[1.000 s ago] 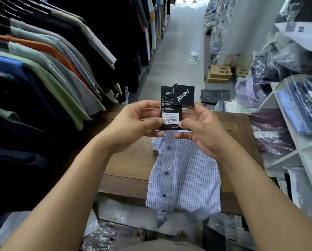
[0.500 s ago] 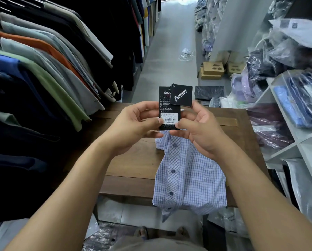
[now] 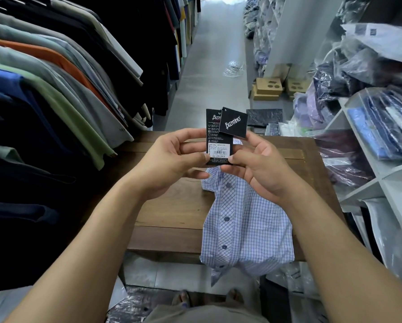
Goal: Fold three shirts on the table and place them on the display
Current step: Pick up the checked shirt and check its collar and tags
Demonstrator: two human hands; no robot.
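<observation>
Tags [image 3: 233, 123] get the attention: 2 black ones, pinched upright between the left hand [image 3: 172, 164] and right hand [image 3: 260, 169], thumbs and fingertips closed on their lower edges. The shirt [image 3: 246, 224] lies buttoned on the table [image 3: 172, 206] just below, hem over the near edge. Best to lay the tags flat without tugging, so the collar stays square for folding.

A person's checked shirt [image 3: 249, 224], draped over the near edge of the worktop [image 3: 172, 206], has swung slightly to the right and its hanging hem has risen a touch as the left hand [image 3: 169, 164] and right hand [image 3: 263, 169] pinch the black tags [image 3: 225, 136] above its collar.
</observation>
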